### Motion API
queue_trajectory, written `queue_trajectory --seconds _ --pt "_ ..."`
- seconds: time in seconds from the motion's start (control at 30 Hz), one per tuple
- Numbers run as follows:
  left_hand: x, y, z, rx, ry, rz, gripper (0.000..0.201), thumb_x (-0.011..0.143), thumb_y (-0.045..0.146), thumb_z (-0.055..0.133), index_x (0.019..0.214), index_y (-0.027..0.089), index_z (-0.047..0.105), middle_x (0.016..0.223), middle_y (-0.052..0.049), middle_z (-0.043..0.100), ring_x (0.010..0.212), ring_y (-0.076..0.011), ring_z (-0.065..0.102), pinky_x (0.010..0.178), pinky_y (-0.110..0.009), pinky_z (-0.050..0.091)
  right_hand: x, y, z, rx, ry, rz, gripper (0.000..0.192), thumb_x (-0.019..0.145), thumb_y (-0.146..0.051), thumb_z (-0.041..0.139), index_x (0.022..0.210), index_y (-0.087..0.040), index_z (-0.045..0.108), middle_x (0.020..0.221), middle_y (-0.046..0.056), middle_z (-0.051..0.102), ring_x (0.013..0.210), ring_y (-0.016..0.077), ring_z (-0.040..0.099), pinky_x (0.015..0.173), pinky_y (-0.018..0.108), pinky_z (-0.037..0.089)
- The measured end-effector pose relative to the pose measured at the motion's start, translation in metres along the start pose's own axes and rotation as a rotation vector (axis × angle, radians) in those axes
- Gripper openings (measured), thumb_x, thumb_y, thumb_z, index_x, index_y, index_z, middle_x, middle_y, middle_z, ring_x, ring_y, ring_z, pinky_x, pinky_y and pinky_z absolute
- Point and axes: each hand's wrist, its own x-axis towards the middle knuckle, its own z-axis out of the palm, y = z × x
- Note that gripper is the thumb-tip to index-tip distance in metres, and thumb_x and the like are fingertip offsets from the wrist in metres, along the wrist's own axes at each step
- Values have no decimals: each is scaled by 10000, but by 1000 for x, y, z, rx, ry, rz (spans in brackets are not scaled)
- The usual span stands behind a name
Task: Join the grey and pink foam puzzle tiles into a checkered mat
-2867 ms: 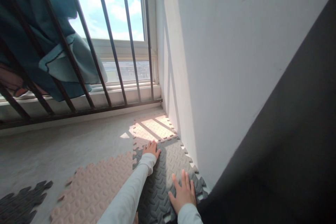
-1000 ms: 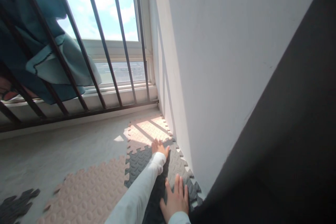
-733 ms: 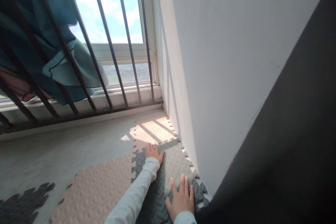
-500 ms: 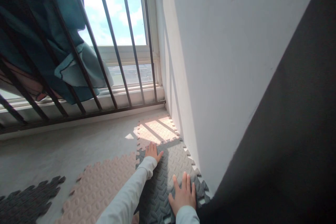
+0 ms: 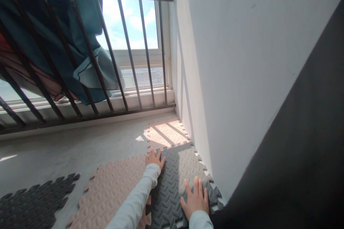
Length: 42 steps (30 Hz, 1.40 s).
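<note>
My left hand (image 5: pixel 155 159) lies spread at the seam where a grey foam mat tile (image 5: pixel 169 182) meets a pink foam tile (image 5: pixel 118 182) on its left. My right hand (image 5: pixel 196 198) rests flat, fingers apart, on the grey tile's near right part. Neither hand grips anything. Beyond the grey tile, a smaller-looking pink tile (image 5: pixel 168 133) lies in striped sunlight by the wall corner and borders the grey tile's far edge. Toothed edges show along the grey tile's right side, apart from the wall. My left forearm covers part of the left seam.
A dark tile (image 5: pixel 37 200) lies at the lower left, with bare concrete floor (image 5: pixel 80 143) around it. A brown metal railing (image 5: pixel 129 48) runs before the window, with a blue-green cloth (image 5: pixel 72 39) hanging there. The white wall (image 5: pixel 236 61) rises on the right, its far side in shadow.
The view has shifted, so the scene sits further right. My left hand has slid left and slightly nearer along the grey tile, onto the seam. My right hand stays on the tile.
</note>
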Motion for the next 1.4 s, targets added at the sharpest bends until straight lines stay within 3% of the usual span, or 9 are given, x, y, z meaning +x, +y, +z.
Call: queue_trajectory --seconds 0.23,0.43,0.57,0.7,0.8,0.97,1.03,1.27,1.4 --pt "5 17 -19 90 -34 25 624 747 592 301 1236 223 421 1312 -128 383 1242 -333 209 976 -511 113 0 -1 -3 -15 -5 18 551 669 -526 495 1191 -365 424 1355 68 296 1244 256 211 984 426 141" --pt "9 36 -16 25 -54 195 539 807 464 276 1281 217 344 1401 -35 219 1279 -245 140 1017 -491 84 0 0 -2 -17 26 6 543 664 -531 491 1180 -369 436 1345 65 313 1241 257 219 979 440 156" --pt "10 46 -19 33 -72 163 528 810 461 284 1258 201 386 1377 -60 281 1282 -249 129 1021 -498 73 0 -1 -3 -4 6 22 544 660 -487 504 1185 -371 426 1352 70 299 1247 249 201 987 431 141" --pt "13 65 -16 6 -67 303 541 814 452 272 1270 176 362 1376 -64 284 1280 -235 142 1030 -486 59 0 -2 -2 14 -4 27 547 656 -482 508 1185 -367 430 1354 70 294 1249 257 189 992 438 130" --pt "13 80 -8 -54 -58 321 548 801 438 304 1279 173 340 1386 -66 261 1273 -226 173 1034 -460 99 0 -1 1 12 0 12 551 664 -463 519 1197 -373 413 1358 63 288 1253 260 176 994 439 131" --pt "20 89 -18 -87 7 338 511 769 484 367 1147 168 504 1238 -121 470 1216 -254 290 1037 -461 60 -1 -1 1 26 3 10 553 669 -493 520 1197 -361 419 1357 74 285 1252 270 177 994 448 133" --pt "24 91 -25 -97 13 334 514 775 499 347 1159 192 497 1171 -129 524 1180 -271 340 1025 -495 63 -1 -1 0 44 4 11 557 663 -513 527 1190 -359 429 1356 75 286 1252 267 177 998 444 132" --pt "26 110 -18 -92 4 349 472 763 495 388 1179 291 472 1301 -100 387 1227 -333 228 979 -562 136 -2 0 -5 109 5 24 601 654 -623 477 1187 -348 437 1352 69 291 1253 259 174 1006 442 120" --pt "21 118 -12 -102 39 302 462 773 457 390 1193 276 455 1319 -106 357 1230 -338 214 963 -572 152 -1 1 -7 135 -55 7 648 626 -628 512 1200 -343 419 1365 72 257 1258 260 147 1008 434 128"
